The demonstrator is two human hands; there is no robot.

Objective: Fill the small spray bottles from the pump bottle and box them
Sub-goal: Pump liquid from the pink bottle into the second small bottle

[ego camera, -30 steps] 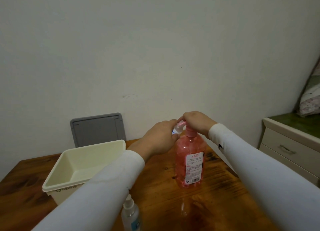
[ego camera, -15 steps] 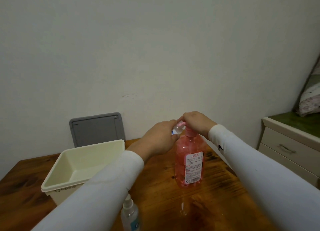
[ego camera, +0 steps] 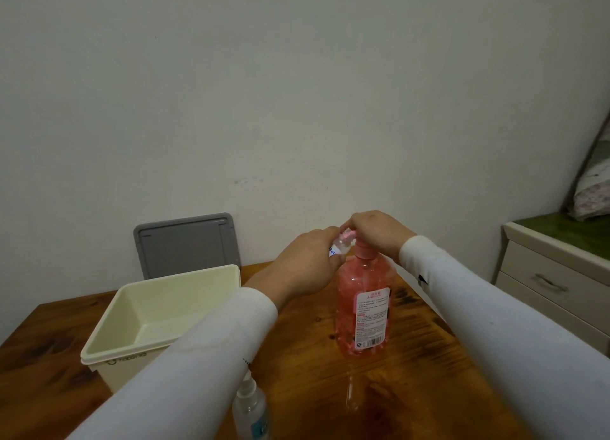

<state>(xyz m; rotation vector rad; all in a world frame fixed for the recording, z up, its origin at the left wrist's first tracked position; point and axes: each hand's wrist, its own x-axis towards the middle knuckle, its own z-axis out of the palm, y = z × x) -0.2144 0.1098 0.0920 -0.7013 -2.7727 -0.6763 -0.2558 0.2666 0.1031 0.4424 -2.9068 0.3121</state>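
Fingers of our left hand [ego camera: 305, 261] curl round a small clear spray bottle [ego camera: 340, 248], a tight grip that leaves only its top and a scrap of blue-lettered label showing between thumb and forefinger. We hold that bottle tilted, its mouth up against the spout of the pink pump head [ego camera: 350, 238]. Our right hand [ego camera: 379, 233] sits on top of the pump head with the fingers bent down over it, closed on it rather than spread; how hard it presses we cannot tell.

Below the two hands stands the pump bottle [ego camera: 362, 310], upright on the wooden bench [ego camera: 307, 367], pink and see-through, with a white label and a barcode facing us. It lies at about the centre of the bench, at 1 o'clock from our own position.

At 9 o'clock from the pump bottle we see the cream plastic box [ego camera: 158, 314], open at the top, partly hidden by our left sleeve [ego camera: 185, 373]. Behind the box, at 12 o'clock from it, a grey lid [ego camera: 186, 241] leans against the white wall.

At 6 o'clock, near the bench's front edge, a second spray bottle [ego camera: 250, 410] stands upright with its white sprayer on, just beside our left sleeve. A small clear cap [ego camera: 352, 391] lies on the bench at 6 o'clock from the pump bottle, apart from it.

At 3 o'clock, well apart, stands a pale drawer cabinet [ego camera: 548, 284].
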